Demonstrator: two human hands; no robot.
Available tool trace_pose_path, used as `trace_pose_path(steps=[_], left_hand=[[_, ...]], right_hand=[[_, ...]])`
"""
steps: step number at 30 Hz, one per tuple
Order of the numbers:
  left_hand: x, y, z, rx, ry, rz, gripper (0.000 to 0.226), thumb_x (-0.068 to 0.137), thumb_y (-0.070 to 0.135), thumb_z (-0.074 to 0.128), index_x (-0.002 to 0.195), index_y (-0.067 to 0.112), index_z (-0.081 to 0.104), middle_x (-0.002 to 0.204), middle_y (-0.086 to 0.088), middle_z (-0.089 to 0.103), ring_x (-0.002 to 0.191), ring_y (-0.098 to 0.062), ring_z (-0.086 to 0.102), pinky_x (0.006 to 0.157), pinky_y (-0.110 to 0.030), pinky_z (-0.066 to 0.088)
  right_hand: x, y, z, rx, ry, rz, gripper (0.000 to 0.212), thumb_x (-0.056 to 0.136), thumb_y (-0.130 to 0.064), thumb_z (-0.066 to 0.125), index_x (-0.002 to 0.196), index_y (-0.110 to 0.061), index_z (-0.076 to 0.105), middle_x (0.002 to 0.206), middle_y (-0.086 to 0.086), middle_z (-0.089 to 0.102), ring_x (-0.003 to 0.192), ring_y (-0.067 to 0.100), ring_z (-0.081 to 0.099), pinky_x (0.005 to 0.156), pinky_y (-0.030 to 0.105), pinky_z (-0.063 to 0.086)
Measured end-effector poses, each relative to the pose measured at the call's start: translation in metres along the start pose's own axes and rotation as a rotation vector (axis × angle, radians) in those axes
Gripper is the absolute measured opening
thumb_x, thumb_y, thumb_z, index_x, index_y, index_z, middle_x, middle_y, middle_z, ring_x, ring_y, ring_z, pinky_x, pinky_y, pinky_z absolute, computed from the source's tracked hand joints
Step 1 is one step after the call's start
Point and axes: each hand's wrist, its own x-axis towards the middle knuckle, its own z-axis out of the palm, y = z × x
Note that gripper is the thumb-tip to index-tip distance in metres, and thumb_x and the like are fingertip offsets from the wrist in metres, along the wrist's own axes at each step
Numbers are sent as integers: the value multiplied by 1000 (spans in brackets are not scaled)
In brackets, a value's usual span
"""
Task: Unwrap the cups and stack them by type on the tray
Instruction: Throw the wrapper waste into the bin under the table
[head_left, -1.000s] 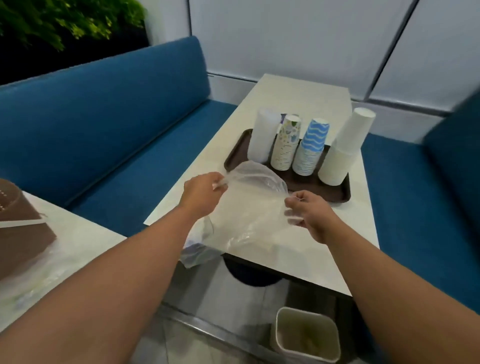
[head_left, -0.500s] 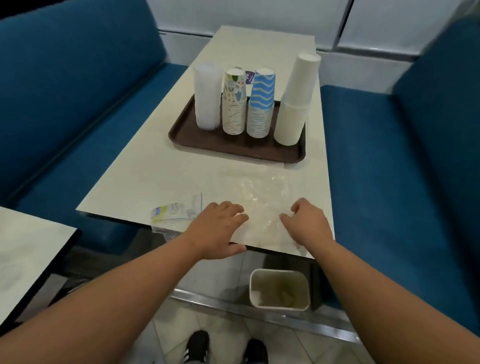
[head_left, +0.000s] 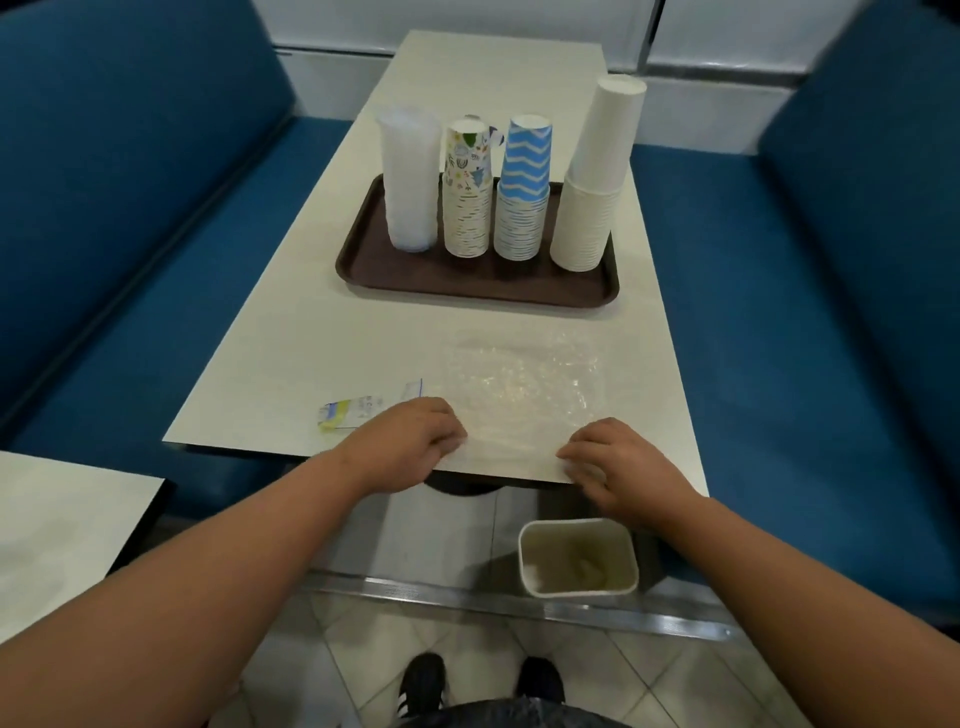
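Plainly, four cup stacks (head_left: 514, 192), one tray (head_left: 467, 283).

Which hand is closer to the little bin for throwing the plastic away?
The right hand, probably. It rests on the near edge of the clear wrapper, and the bin sits right below it. The left hand is farther over.

label (head_left: 363, 410) print blurred, nothing legible

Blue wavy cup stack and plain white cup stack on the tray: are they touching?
Apart. The head view shows brown tray floor between the blue wavy stack and the plain white stack, with table showing between them higher up.
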Motion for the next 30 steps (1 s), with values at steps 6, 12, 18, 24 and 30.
trace_pose_path(steps=[6,12,18,24,30], left_hand=[[10,-20,-23,-13,-53,-295,26,98,24,50,121,30,61,114,3,65,102,-16,55,84,-26,40],[2,-45,-40,260,-89,-441,31,93,33,55,123,28,54,112,-1,63,98,-24,58,86,-36,47],[3,-8,-2,405,278,264,43,82,44,51,109,15,68,110,-3,64,98,-25,56,81,-38,47],[24,-11,20,418,169,273,14,78,17,76,90,19,70,91,3,65,76,-20,58,61,-33,49],[26,-18,13,370,147,303,11,83,19,62,91,17,69,98,1,63,77,-20,57,63,-33,51]], right_hand=[[28,-4,-11,178,-50,397,29,102,-32,51,125,-18,64,114,6,67,96,19,56,81,28,43],[51,-7,-13,228,-119,584,47,91,-36,68,132,-22,51,122,11,62,97,24,58,81,29,46],[57,-5,-14,213,-138,576,50,89,-37,70,132,-23,49,122,10,63,94,22,56,82,30,47],[33,-1,-11,-210,166,66,42,82,-39,77,118,-20,67,127,5,59,117,30,53,98,47,48],[25,12,-1,-353,91,-133,24,80,-37,74,96,-19,78,112,1,69,103,27,64,88,41,54]])
